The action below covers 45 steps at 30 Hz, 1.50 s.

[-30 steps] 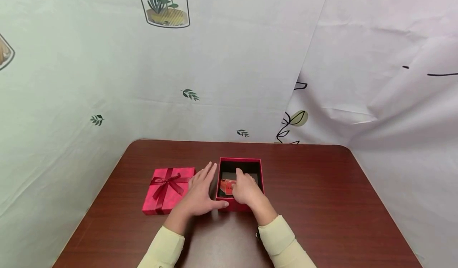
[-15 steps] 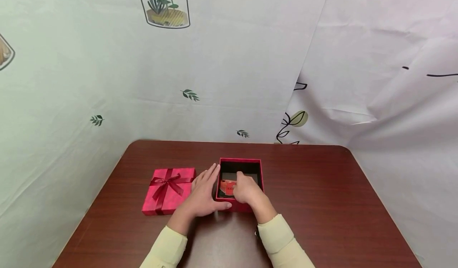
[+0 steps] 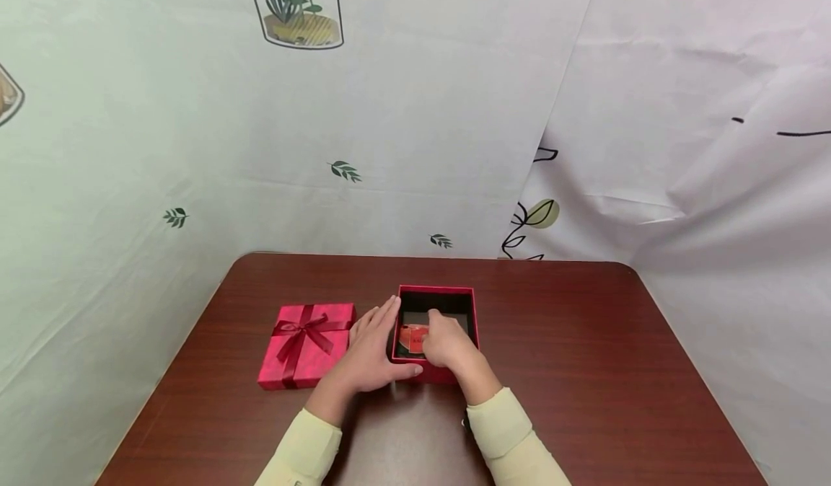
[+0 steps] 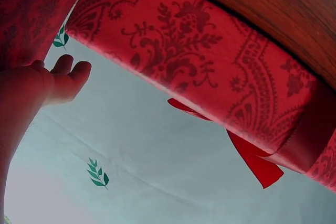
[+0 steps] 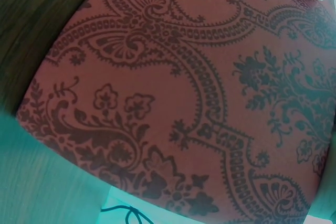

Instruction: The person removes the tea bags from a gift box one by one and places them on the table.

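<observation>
A red gift box base (image 3: 477,320) with a black inside stands uncovered at mid-table in the head view. My left hand (image 3: 370,352) lies along its left side, fingers extended and thumb across the front wall. My right hand (image 3: 448,342) reaches down into the box, its fingertips mostly hidden, so I cannot tell whether they grip anything. Beside its thumb, a small orange-red packet (image 3: 412,337) with printing lies in the box. The patterned box wall (image 5: 157,77) fills most of the right wrist view. In the left wrist view, my left hand (image 4: 47,85) is beside the box wall (image 4: 31,19).
The matching red lid (image 3: 299,349) with a dark red ribbon bow rests on the table left of my left hand; its side (image 4: 199,56) spans the left wrist view. The brown table (image 3: 584,356) extends right of the box. A printed white curtain (image 3: 415,111) hangs behind.
My left hand has shifted slightly right, closer against the box side. The right hand has dipped a little and stays inside the box. Box and lid have kept their places.
</observation>
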Available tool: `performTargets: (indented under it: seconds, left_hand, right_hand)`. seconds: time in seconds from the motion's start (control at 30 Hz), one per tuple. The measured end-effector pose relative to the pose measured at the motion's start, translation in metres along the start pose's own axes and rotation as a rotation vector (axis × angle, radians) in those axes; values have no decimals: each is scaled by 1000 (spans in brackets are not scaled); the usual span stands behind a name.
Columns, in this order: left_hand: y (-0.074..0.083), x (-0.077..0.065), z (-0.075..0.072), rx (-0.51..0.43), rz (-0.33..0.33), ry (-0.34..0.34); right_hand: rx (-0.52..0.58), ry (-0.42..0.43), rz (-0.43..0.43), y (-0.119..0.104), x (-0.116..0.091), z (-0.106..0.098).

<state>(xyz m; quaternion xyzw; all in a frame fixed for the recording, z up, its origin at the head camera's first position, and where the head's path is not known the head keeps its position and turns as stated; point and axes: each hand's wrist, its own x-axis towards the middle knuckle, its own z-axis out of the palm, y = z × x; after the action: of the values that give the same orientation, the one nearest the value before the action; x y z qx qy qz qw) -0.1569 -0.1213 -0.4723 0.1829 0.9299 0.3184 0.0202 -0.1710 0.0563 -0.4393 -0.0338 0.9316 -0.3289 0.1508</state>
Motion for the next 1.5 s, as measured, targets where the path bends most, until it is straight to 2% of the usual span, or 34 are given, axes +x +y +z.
performTargets:
  seconds: [0.43, 0.57, 0.87, 1.1, 1.5]
  left_hand:
    - [1, 1, 1, -9, 3, 8]
    - [2, 1, 1, -5, 1, 8]
    - [2, 1, 0, -8, 1, 7]
    - [1, 1, 1, -14, 2, 4]
    - [1, 1, 1, -12, 2, 6]
  right_hand:
    - [-25, 79, -30, -1, 0, -4]
    - [-16, 117, -25, -1, 1, -4]
    - [-3, 144, 1, -2, 4, -3]
    - [-1, 122, -14, -1, 6, -2]
    - [-2, 83, -86, 2, 7, -2]
